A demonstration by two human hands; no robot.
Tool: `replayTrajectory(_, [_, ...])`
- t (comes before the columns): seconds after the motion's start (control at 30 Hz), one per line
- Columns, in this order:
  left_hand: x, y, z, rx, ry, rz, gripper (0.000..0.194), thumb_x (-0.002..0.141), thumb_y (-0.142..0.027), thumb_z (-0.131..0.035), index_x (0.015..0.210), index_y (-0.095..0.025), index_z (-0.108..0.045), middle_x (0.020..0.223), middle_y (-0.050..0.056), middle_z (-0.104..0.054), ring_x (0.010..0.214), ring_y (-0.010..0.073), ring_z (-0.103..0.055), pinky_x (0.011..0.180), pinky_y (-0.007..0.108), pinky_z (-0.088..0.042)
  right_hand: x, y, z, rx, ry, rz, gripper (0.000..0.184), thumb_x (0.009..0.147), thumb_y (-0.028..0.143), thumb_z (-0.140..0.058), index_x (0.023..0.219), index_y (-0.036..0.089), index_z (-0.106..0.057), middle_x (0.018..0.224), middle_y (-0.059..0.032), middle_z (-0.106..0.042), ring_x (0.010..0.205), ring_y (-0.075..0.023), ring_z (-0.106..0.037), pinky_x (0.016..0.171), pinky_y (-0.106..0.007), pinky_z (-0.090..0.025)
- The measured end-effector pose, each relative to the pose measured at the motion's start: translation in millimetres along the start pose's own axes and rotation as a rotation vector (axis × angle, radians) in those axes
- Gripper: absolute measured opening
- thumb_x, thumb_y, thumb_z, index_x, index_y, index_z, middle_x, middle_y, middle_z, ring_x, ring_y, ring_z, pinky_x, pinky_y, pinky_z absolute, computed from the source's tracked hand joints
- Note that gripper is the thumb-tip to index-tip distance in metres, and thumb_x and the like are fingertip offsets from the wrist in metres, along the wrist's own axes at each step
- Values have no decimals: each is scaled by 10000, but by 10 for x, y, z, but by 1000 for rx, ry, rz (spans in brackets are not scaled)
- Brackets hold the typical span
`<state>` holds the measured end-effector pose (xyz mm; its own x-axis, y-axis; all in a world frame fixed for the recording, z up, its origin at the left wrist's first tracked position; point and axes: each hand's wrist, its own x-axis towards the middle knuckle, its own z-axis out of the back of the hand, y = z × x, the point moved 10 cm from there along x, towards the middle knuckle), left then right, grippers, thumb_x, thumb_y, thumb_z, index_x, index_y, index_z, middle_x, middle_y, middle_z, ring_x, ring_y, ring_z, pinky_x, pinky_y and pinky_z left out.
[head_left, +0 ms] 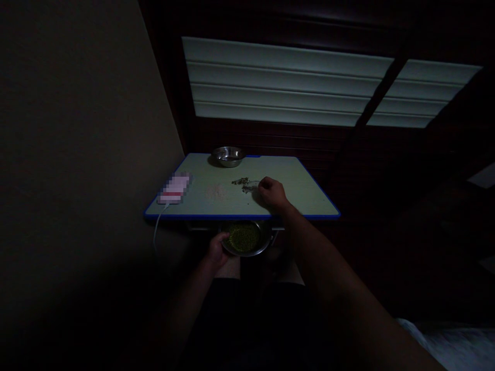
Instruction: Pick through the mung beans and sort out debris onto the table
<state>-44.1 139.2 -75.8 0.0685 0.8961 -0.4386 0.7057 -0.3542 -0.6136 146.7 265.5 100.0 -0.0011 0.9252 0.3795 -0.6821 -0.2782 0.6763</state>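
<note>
My left hand (pixel 218 250) grips the rim of a metal bowl (pixel 265 242), thumb over the edge, just below the table's front edge. Small green grains, perhaps mung beans (pixel 243 237), lie in that bowl. Over the table, my right hand (pixel 271 192) has its fingers curled together beside a small dark pile of bits (pixel 240 181). Something thin and pale, maybe a clear bag or sheet (pixel 253 186), shows by its fingertips; too dim to tell whether they hold it. Left of the pile is a pale scatter of fine grains (pixel 217 191).
The small table (pixel 309 193) has a blue edge. A second metal bowl (pixel 229 156) stands at its back. At the left lies a blurred pink device (pixel 175 188) with a white cable (pixel 156 229). A wall (pixel 96 103) rises at left, a slatted panel (pixel 286 82) behind.
</note>
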Motion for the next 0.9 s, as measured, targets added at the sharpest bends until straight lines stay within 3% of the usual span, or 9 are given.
replayTrajectory(0.17, [-20, 9, -10, 14, -9, 20, 273, 691, -181, -573, 915, -114, -716, 857, 118, -770, 906, 306, -716, 918, 512, -524, -4, 35, 13, 13, -13, 37, 171, 763, 237, -540, 842, 181, -682, 790, 0, -680, 744, -130, -585, 727, -240, -426])
replayTrajectory(0.43, [-34, 1, -45, -4, 3, 8, 329, 690, -172, -562, 978, -117, -713, 839, 104, -771, 880, 296, -722, 894, 502, -538, -11, 67, -53, 18, 22, 90, 214, 797, 259, -580, 932, 199, -735, 879, -28, -735, 807, -153, -636, 787, -271, -466])
replayTrajectory(0.9, [-11, -1, -44, -45, 14, 1, 284, 684, -147, -567, 922, -87, -711, 845, 124, -771, 816, 276, -725, 859, 456, -555, 5, 34, -66, 83, -4, 108, 170, 798, 252, -618, 892, 201, -750, 821, -19, -739, 747, -152, -631, 738, -264, -470])
